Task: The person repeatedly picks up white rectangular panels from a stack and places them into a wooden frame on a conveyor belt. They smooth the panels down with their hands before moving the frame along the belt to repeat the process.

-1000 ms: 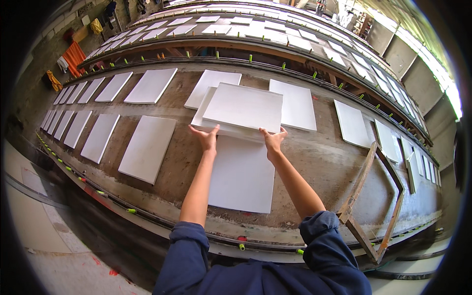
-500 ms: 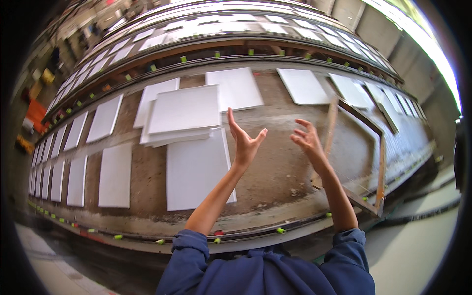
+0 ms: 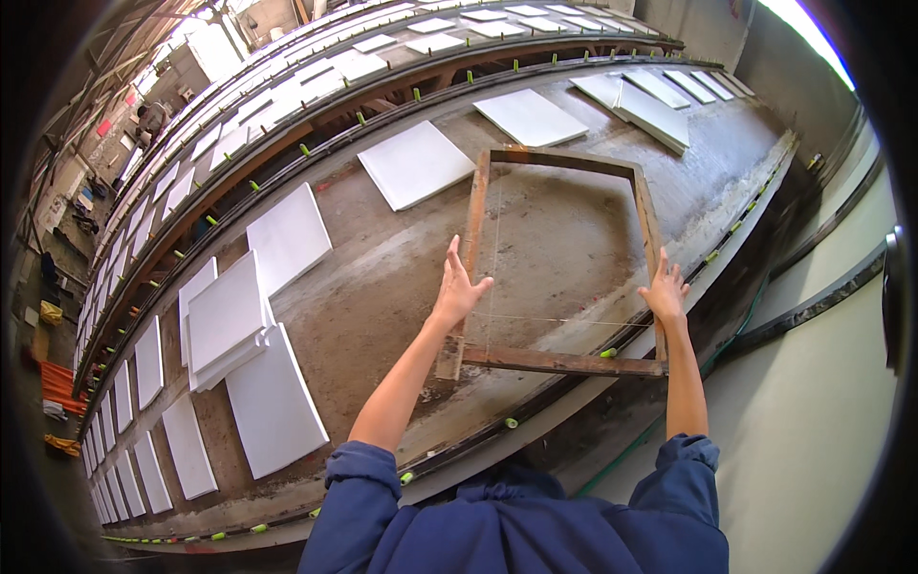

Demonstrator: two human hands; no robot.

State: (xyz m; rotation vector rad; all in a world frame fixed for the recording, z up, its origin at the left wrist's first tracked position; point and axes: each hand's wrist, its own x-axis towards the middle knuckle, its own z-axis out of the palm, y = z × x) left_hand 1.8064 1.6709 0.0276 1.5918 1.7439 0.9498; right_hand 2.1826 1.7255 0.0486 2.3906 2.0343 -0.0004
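Observation:
A worn wooden frame [image 3: 559, 361] lies on the long brown-stained table [image 3: 382, 325], right of centre. Thin pale strings or wires cross its inside near the left and front bars. My left hand [image 3: 457, 292] is at the frame's left bar, thumb apart from the raised fingers; whether it touches the wood I cannot tell. At the right bar is my right hand [image 3: 666, 290], fingers spread, over or against the wood. Neither hand has closed on anything. Beyond the frame's far left corner lies a white flat panel [image 3: 416, 165], with another white panel [image 3: 531, 117] farther back.
Left of my arms, a small stack of white panels [image 3: 227, 311] overlaps a larger panel [image 3: 277, 402]. Several more line the table. Green clips [image 3: 511, 423] dot its near rail. Other panel-covered tables stand behind; a pale wall or surface [image 3: 803, 383] is at right.
My view has turned right, bringing the frame to the middle and the panel stack leftward. My hands have moved apart, from left of the frame to its two side bars.

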